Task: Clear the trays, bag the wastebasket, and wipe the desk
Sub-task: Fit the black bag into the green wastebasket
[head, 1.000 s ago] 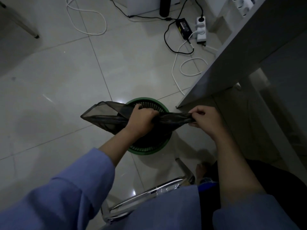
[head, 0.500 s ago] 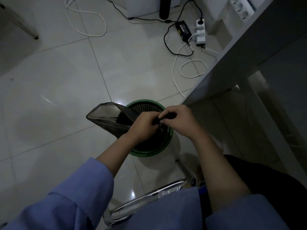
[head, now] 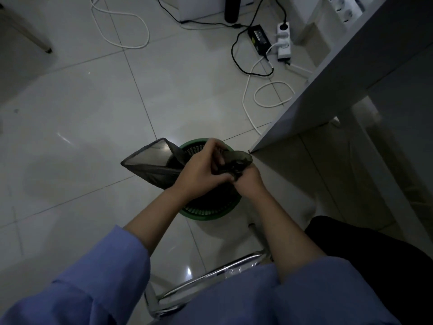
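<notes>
A green slatted wastebasket [head: 208,213] stands on the tiled floor by the desk corner. Over it I hold a dark, thin plastic bag [head: 150,164]. Its flat folded part sticks out to the left, and its other end is bunched up on the right. My left hand [head: 199,170] grips the bag's middle. Close beside it, my right hand [head: 248,181] holds the bunched end. Both hands hover above the basket's rim and hide much of its opening.
The white desk's corner [head: 316,109] juts in from the right. White and black cables, a power strip [head: 284,42] and a black adapter [head: 259,39] lie on the floor behind. A chrome chair frame [head: 206,277] is below my arms.
The bag was stretched out between my two hands. My right hand has come in next to the left and the bag's right end is now bunched.
</notes>
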`<state>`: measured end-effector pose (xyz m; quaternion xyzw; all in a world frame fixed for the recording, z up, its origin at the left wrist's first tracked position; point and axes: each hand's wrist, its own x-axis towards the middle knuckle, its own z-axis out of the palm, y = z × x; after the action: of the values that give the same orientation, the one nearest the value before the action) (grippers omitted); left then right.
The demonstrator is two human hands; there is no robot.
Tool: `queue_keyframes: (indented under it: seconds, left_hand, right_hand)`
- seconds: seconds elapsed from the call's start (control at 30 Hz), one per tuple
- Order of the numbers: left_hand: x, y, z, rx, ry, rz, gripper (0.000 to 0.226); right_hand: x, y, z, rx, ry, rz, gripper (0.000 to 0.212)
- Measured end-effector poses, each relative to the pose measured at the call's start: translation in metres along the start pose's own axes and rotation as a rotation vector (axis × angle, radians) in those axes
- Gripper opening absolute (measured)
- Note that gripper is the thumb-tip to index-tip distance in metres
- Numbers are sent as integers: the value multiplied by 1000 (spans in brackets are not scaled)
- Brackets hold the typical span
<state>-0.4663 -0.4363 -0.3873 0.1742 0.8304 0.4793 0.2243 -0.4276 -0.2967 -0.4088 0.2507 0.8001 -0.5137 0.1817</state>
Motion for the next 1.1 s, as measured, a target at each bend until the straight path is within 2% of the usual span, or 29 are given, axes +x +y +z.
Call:
queue_keyframes:
  seconds: [0.07,0.1,0.13,0.2,0.27,0.37,0.47,0.53,0.63,0.7,0.8,0.87,1.0,1.1]
  left_hand:
    - [-3,-14,-6,185,-48,16,89]
    - [-3,-22,-8,329,-87,23,92]
    - [-2,-29,-11,457,-131,20,84]
    - [-2,-38,-15,566,-179,15,50]
    - [-4,-43,-16,469,-132,2,20]
    - [-7,-46,-14,338,-58,-103,7]
    - [-9,-49,-10,310,-39,-109,7]
    - [-8,-50,-6,277,-20,-93,12]
    - [-4,-49,-4,259,-53,-28,20]
    - [-1,-50,-5,338,-147,30,23]
    - [1,-54,-14,511,-334,4,41]
    - [-1,-59,-22,669,-358,5,32]
    - [-10,-71,-42,875,-155,3,21]
    - [-15,-71,-50,711,-1,-131,19]
  right_hand:
    - [-3,3,-3,15,-28,5,40]
    - [-4,2,-5,47,-39,4,44]
    - [-4,3,-6,92,-46,-6,46]
    - [-4,3,-8,149,-52,-25,44]
    - [-5,0,-8,174,-72,4,41]
    - [-8,-9,-6,153,-107,30,41]
    - [-8,-11,-2,102,-163,-16,43]
    - [-11,-10,2,-19,-225,-13,42]
    - [-12,-6,7,-143,-229,9,32]
    - [-10,-3,5,-183,-170,9,23]
    - [-5,4,-1,-199,-92,48,24]
    - [-2,9,-4,-174,-53,72,27]
    - [1,14,-7,-146,-8,117,28]
    - [2,12,-4,-122,-10,93,31]
